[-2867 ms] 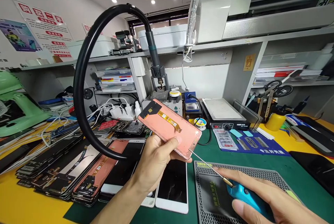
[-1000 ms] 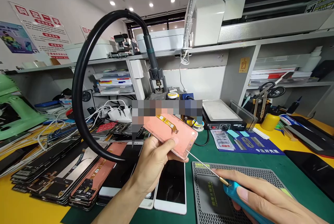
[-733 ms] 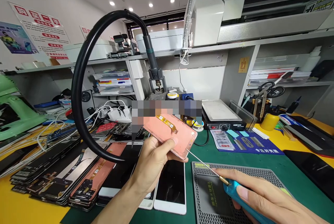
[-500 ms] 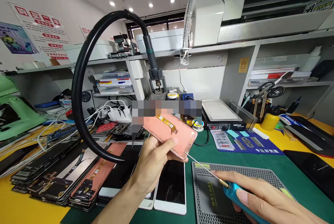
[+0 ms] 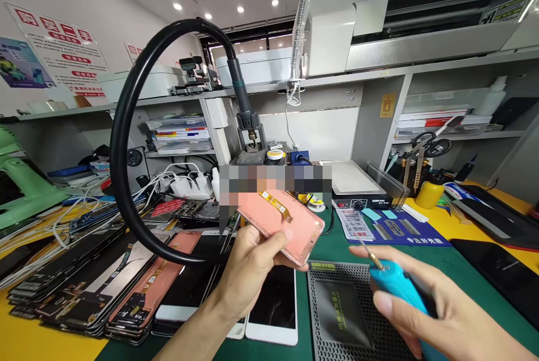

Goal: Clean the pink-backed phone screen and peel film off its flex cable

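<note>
A pink phone screen panel (image 5: 301, 230) with a yellow flex cable (image 5: 275, 206) is gripped at its lower edge by my left hand (image 5: 248, 274), thumb on the pink face. A pixelated patch hides its upper end. My right hand (image 5: 438, 299) is wrapped round a blue-handled tool (image 5: 396, 285) with a brass collar and thin metal shaft. The shaft points up and left, apart from the panel. Below the tool lies a grey perforated mat (image 5: 341, 310). White-framed phones (image 5: 272, 305) lie under my left hand.
Stacked phone screens (image 5: 80, 288) fill the left side. A thick black hose (image 5: 120, 119) loops up in front of the shelf. At the back right stand a heating plate (image 5: 353, 178) and a yellow bottle (image 5: 429, 192). A dark phone (image 5: 497, 271) lies at the right.
The tool's shaft has come away from the panel's lower corner. My right hand has moved right and tilted the tool more upright. The panel has shifted slightly right and down in view.
</note>
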`<control>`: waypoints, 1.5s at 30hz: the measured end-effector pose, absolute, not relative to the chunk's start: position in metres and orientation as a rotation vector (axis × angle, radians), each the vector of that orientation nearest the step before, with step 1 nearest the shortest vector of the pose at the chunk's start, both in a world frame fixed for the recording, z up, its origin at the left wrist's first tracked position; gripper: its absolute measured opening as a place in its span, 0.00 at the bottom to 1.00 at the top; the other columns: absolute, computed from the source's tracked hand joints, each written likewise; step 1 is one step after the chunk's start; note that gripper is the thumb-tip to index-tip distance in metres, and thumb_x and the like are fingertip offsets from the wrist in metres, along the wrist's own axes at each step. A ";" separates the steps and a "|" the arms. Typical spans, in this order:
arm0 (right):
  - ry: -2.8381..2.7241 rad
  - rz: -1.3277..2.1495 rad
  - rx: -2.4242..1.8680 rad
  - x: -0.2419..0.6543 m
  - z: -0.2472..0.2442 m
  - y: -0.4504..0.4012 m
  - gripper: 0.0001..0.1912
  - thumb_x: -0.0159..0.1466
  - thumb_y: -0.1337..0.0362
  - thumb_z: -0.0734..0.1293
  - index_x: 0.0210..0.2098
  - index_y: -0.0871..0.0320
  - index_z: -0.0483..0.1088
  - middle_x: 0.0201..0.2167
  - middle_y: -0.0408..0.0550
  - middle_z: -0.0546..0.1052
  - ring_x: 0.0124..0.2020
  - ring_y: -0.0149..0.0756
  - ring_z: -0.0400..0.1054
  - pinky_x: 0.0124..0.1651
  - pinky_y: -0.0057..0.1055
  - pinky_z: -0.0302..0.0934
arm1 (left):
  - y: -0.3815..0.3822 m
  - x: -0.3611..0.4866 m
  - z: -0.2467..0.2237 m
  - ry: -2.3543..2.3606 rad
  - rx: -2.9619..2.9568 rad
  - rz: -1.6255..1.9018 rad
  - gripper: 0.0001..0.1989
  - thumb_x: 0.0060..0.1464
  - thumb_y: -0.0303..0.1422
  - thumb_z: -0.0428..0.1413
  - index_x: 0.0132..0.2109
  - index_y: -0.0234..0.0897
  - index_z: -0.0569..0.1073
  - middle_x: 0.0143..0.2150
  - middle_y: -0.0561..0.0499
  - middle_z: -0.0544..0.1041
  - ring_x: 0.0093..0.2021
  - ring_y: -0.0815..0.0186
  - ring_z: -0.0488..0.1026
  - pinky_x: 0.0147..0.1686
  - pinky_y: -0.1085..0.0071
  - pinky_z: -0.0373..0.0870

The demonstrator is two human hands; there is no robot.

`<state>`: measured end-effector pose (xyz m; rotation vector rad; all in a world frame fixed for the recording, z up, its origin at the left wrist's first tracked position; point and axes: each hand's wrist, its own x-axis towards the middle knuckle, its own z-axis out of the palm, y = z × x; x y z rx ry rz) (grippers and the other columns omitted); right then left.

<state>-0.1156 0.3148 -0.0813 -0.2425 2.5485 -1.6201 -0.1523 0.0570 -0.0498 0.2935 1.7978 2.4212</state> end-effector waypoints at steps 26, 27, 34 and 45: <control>1.914 -2.457 -0.140 -0.132 -0.073 0.307 0.33 0.56 0.60 0.76 0.56 0.54 0.60 0.24 0.39 0.77 0.25 0.34 0.70 0.22 0.26 0.65 | 0.116 -0.133 -0.077 1.607 0.237 2.044 0.15 0.60 0.38 0.57 0.42 0.26 0.75 0.34 0.44 0.76 0.24 0.69 0.72 0.18 0.74 0.73; 1.921 -2.465 -0.137 -0.131 -0.073 0.307 0.33 0.56 0.60 0.77 0.56 0.53 0.60 0.23 0.38 0.76 0.24 0.34 0.70 0.22 0.26 0.66 | 0.118 -0.133 -0.079 1.614 0.205 2.044 0.16 0.60 0.40 0.57 0.40 0.27 0.74 0.31 0.46 0.76 0.21 0.70 0.71 0.16 0.75 0.71; 1.949 -2.486 -0.156 -0.131 -0.072 0.305 0.31 0.57 0.60 0.76 0.56 0.54 0.62 0.23 0.39 0.77 0.24 0.34 0.70 0.22 0.26 0.66 | 0.121 -0.132 -0.082 1.596 0.133 2.081 0.13 0.59 0.38 0.58 0.37 0.28 0.73 0.28 0.49 0.75 0.18 0.73 0.69 0.12 0.79 0.67; 1.966 -2.501 -0.141 -0.130 -0.072 0.304 0.32 0.57 0.59 0.76 0.56 0.54 0.61 0.24 0.41 0.78 0.24 0.33 0.69 0.22 0.26 0.67 | 0.119 -0.131 -0.080 1.497 0.160 2.114 0.07 0.58 0.31 0.57 0.39 0.28 0.73 0.32 0.48 0.74 0.21 0.73 0.69 0.16 0.78 0.69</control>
